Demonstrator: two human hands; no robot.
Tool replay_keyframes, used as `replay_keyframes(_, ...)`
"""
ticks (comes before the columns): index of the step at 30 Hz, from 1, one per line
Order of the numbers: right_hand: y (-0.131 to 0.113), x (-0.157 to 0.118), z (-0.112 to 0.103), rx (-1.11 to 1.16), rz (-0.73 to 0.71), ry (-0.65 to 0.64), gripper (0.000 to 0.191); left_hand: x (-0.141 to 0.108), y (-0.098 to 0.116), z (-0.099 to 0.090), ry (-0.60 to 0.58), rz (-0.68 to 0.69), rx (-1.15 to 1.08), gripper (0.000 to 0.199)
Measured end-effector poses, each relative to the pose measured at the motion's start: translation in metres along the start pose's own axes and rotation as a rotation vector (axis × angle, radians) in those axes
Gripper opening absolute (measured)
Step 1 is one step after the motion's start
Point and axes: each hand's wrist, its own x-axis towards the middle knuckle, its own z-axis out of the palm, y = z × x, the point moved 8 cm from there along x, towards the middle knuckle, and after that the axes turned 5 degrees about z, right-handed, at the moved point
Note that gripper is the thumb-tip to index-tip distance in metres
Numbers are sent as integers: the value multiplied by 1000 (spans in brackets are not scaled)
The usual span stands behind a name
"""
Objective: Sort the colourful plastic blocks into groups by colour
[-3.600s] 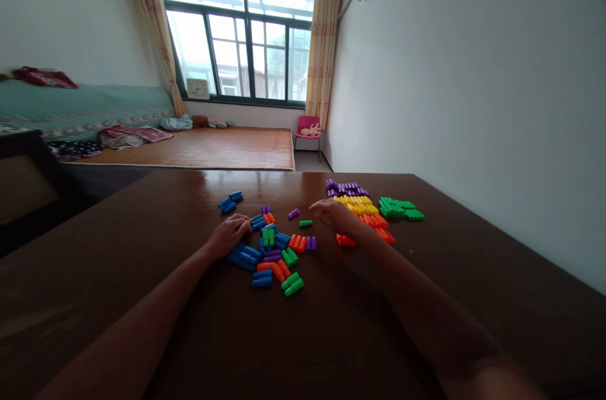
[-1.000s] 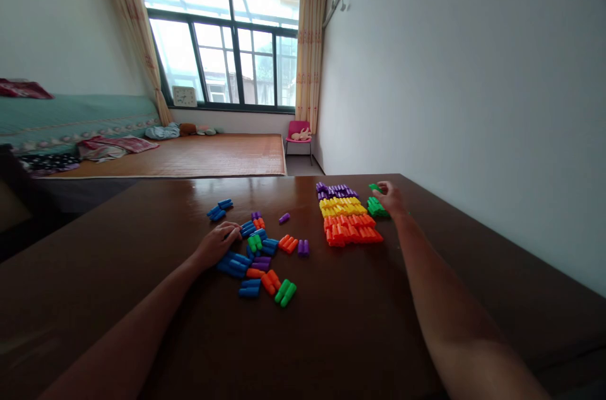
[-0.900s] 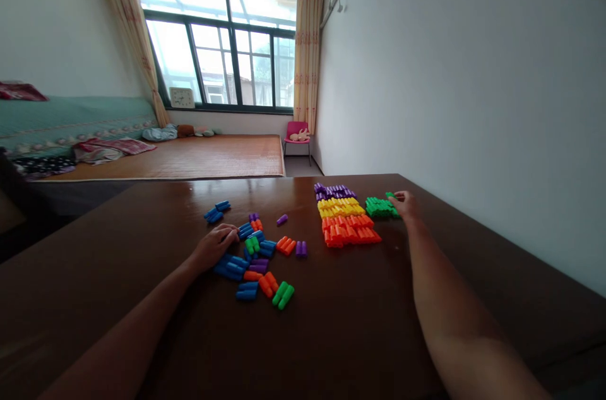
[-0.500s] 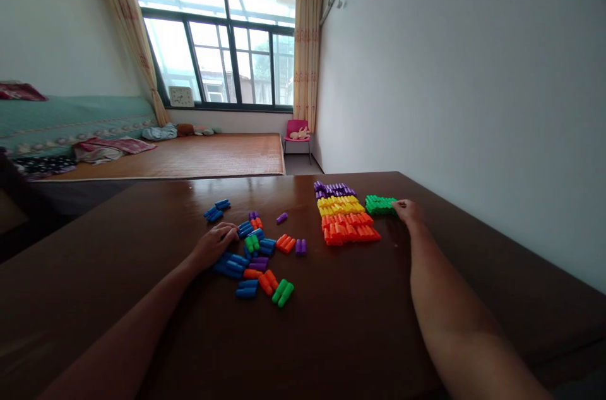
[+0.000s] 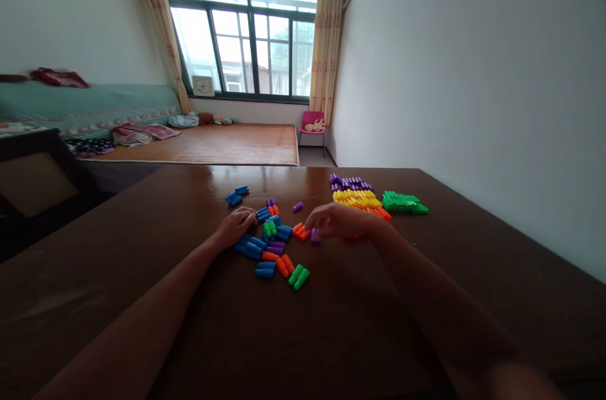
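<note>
My left hand lies on the table at the left edge of a loose pile, its fingers loosely stretched beside some blue plastic pegs. My right hand, slightly blurred, hovers over the pile's right side with fingers apart and nothing seen in them. Just under its fingertips are orange pegs and purple pegs. More pegs lie in the pile: green ones, blue ones and a single purple peg. My right hand and forearm partly hide the sorted orange rows.
Sorted yellow rows, purple rows and a green block of pegs stand at the right of the brown table. Behind it are a bed, a pink chair and a dark chair at left.
My right hand has left the green block and moved left to the loose pile. The green block now has a piece at its right end. My left hand stays by the blue pegs; the view has shifted.
</note>
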Motion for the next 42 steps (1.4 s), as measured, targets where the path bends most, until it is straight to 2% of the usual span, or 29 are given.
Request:
replay_keyframes(2, -30, 7, 49, 30, -106, -260, 33, 0, 0, 0, 4, 9, -6, 47)
replay_keyframes(3, -37, 9, 65, 32, -134, -325, 34, 0, 0, 0, 6, 9, -7, 47)
replay_keyframes(5, -40, 11, 82, 24, -147, -346, 32, 0, -1, 0, 3, 7, -1, 47)
replay_keyframes(8, -34, 13, 83, 42, -142, -307, 30, 0, -1, 0, -6, 14, 8, 47)
replay_keyframes(11, -24, 10, 64, 83, -142, -285, 30, 1, -3, -1, -3, 6, 1, 47)
replay_keyframes(13, -6, 6, 30, 134, -90, -175, 32, 0, -4, -1, -3, -9, -2, 48)
replay_keyframes(14, 9, 2, 6, 177, -45, -68, 33, 0, -4, -1, -5, -15, -2, 48)
replay_keyframes(15, 29, -5, -20, 223, 13, 63, 35, 0, -5, -1, -7, -19, -1, 48)
replay_keyframes(17, 82, -36, -78, 317, 151, 427, 40, 0, -5, -1, -16, -19, 3, 48)
replay_keyframes(19, 146, -89, -124, 324, 335, 812, 41, 1, -5, -1, -25, -16, 11, 48)
replay_keyframes(20, 176, -122, -139, 266, 455, 1001, 39, 1, -6, 0, -30, -13, 15, 49)
replay_keyframes(21, 201, -156, -148, 175, 587, 1169, 35, 2, -7, 0, -31, -11, 20, 49)
replay_keyframes(23, 238, -211, -150, 48, 773, 1358, 29, 3, -11, 1, -30, -3, 28, 50)
replay_keyframes(25, 262, -244, -142, 8, 851, 1420, 25, 4, -13, 2, -26, 7, 34, 51)
replay_keyframes(27, 278, -258, -134, 10, 872, 1426, 24, 3, -15, 2, -21, 9, 37, 50)
replay_keyframes(30, 296, -262, -130, -20, 963, 1402, 26, 3, -15, 1, -19, 1, 37, 51)
replay_keyframes(34, 319, -259, -132, -74, 1098, 1305, 25, 2, -12, 1, -26, 1, 37, 51)
replay_keyframes(38, 323, -266, -130, -111, 1156, 1313, 23, 2, -9, 1, -31, 5, 31, 49)
replay_keyframes(42, 307, -272, -133, -168, 1211, 1402, 34, 1, -6, 0, -9, 9, 21, 47)
